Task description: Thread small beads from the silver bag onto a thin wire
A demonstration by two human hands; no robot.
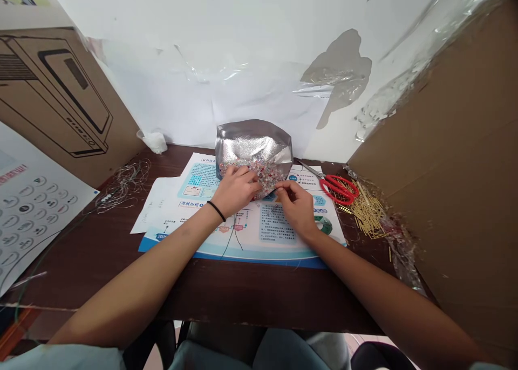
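A silver foil pouch [254, 138] lies opened out against the wall, with many small multicoloured beads [269, 176] in its lower part. My left hand [238, 189], with a black band on the wrist, reaches over the beads; its fingers are apart and the tips touch them. At the pouch's lower right edge my right hand [297, 205] pinches a thin dark strand between thumb and forefinger. How far that strand runs is hard to make out. Below my left hand, a dark thread [234, 232] hangs down over the printed sheet [202, 246].
Red-handled scissors [339, 189] lie right of the pouch, beside a heap of gold-coloured sticks [368, 208] and clear plastic wrap [404, 251]. Tangled clear line [129, 181] and a small white bag [156, 142] are at left. Cardboard [445, 159] borders the dark table [251, 294].
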